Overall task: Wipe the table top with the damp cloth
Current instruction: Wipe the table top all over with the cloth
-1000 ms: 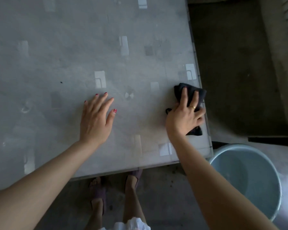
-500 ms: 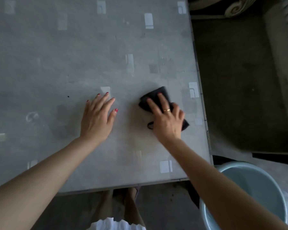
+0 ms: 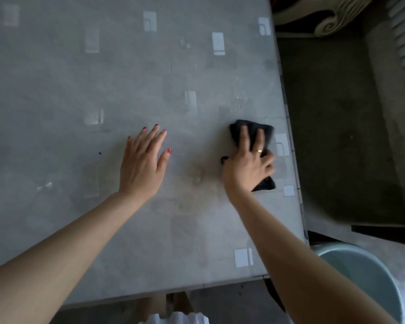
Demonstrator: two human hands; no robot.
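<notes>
The grey table top [image 3: 103, 78] with pale rectangles in its pattern fills most of the view. My right hand [image 3: 248, 167] presses a dark cloth [image 3: 241, 130] flat on the table near its right edge, fingers spread over it; cloth shows beyond the fingertips and beside the palm. My left hand [image 3: 143, 164] rests flat on the table to the left of the cloth, fingers apart, holding nothing. A faint damp smear [image 3: 199, 176] lies between the two hands.
A pale blue bucket [image 3: 365, 274] stands on the floor by the table's near right corner. The table's right edge [image 3: 290, 127] drops to dark floor. An ornate carved piece [image 3: 325, 17] sits at the top right. A small dark speck [image 3: 100, 153] marks the table.
My right hand slid the cloth left toward the middle, then back right toward the table edge. My left hand stayed flat in place. The view shifted slightly.
</notes>
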